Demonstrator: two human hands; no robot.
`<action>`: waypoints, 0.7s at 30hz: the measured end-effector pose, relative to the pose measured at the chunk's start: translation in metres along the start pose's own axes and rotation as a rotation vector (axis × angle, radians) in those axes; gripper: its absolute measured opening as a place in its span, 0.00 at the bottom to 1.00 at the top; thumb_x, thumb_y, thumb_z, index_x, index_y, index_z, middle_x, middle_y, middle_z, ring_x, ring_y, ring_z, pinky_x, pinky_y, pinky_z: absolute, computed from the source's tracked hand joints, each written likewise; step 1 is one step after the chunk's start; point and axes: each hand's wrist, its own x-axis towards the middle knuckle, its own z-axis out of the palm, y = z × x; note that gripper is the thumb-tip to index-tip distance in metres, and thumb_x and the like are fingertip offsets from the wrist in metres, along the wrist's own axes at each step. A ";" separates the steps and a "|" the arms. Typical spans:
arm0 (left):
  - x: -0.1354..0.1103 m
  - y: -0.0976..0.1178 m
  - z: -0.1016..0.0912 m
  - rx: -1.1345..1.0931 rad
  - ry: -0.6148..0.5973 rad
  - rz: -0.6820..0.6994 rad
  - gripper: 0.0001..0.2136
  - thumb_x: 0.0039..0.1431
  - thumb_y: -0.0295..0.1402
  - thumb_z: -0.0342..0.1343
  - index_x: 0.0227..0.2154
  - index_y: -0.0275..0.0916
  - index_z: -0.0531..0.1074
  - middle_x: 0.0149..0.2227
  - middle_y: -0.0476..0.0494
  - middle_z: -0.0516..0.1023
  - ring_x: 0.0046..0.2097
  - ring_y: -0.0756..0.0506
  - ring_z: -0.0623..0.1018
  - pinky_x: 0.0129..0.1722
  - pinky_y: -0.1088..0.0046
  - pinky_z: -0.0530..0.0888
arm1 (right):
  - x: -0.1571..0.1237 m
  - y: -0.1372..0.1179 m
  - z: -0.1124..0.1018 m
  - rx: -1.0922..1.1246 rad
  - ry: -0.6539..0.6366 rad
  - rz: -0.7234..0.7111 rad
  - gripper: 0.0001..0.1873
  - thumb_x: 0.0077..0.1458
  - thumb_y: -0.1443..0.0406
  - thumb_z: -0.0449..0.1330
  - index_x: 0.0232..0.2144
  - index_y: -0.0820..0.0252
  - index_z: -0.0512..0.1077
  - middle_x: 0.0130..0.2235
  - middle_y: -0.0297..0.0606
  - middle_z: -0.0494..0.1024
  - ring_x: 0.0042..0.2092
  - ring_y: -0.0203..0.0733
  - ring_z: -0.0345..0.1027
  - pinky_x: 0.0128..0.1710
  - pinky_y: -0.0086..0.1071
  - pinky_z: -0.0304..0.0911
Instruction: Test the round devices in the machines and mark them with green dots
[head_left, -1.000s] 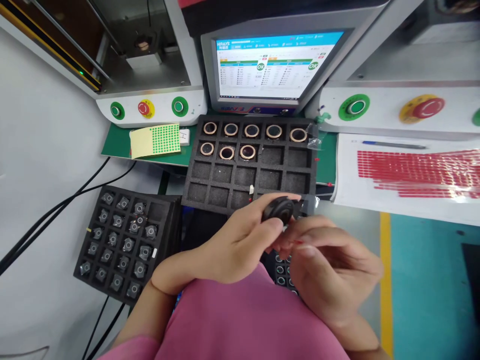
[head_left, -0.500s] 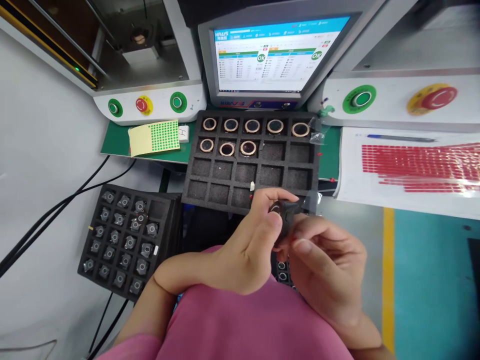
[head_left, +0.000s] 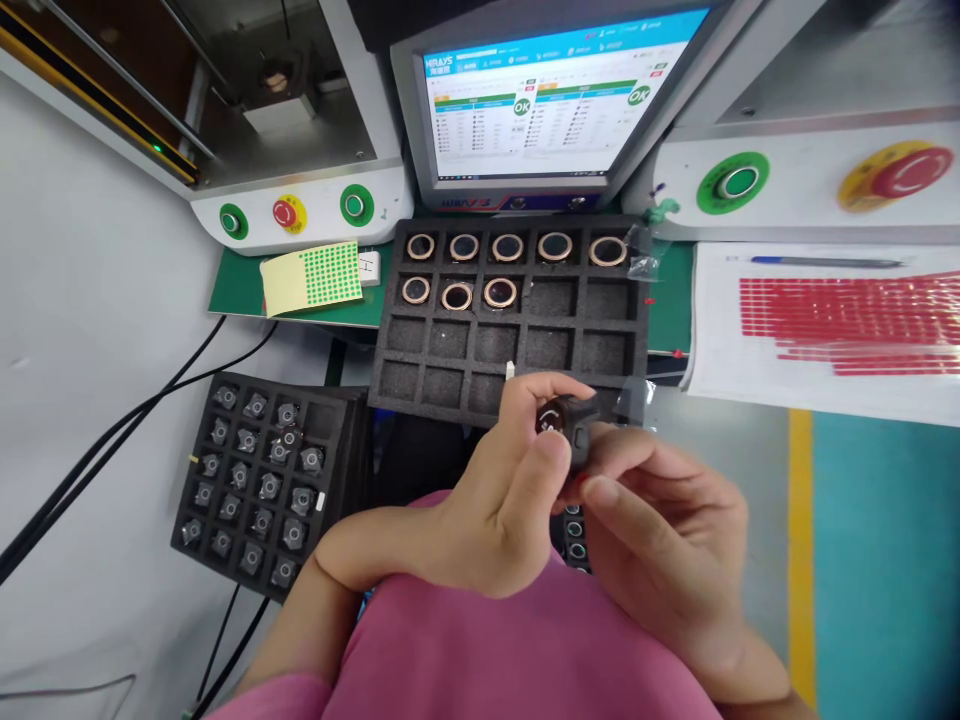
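Note:
My left hand (head_left: 510, 490) is closed around a small black watch-like device (head_left: 579, 425) with a round dark face and blocky sides. Its thumb presses by the face while the forefinger curls over the top. At the device's lower right, my right hand (head_left: 667, 530) has thumb and forefinger pinched together on a small red piece (head_left: 581, 479), mostly hidden by the fingertips. Beyond both hands lies a black foam tray (head_left: 465, 400); gold-rimmed round pieces (head_left: 508, 248) fill its back row and part of the second.
At the left stands a stack of foam trays (head_left: 322, 420) holding grey parts. A green-dot sticker sheet (head_left: 311, 280), a monitor (head_left: 555, 110) and button panels (head_left: 300, 210) lie behind. Red sticker strips (head_left: 847, 320) and a pen (head_left: 825, 262) rest on white paper at right.
The black device has turned slightly, so more of its round face and side shows. Both hands stay together at it, the right fingers still pinched. The view has shifted a little.

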 end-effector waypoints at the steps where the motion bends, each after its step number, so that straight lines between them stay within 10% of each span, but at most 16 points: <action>1: 0.000 0.001 0.000 0.014 0.003 -0.005 0.17 0.70 0.49 0.38 0.49 0.42 0.57 0.26 0.50 0.62 0.27 0.48 0.64 0.28 0.68 0.66 | 0.000 0.000 0.000 -0.003 0.001 0.002 0.05 0.59 0.70 0.61 0.30 0.57 0.75 0.27 0.34 0.75 0.28 0.36 0.71 0.28 0.29 0.70; 21: 0.000 0.009 -0.005 0.146 -0.009 -0.039 0.17 0.69 0.49 0.38 0.49 0.42 0.58 0.27 0.49 0.64 0.29 0.47 0.65 0.31 0.66 0.66 | 0.004 -0.001 0.003 0.055 0.019 0.066 0.06 0.57 0.70 0.63 0.28 0.57 0.75 0.27 0.32 0.76 0.29 0.34 0.72 0.30 0.26 0.73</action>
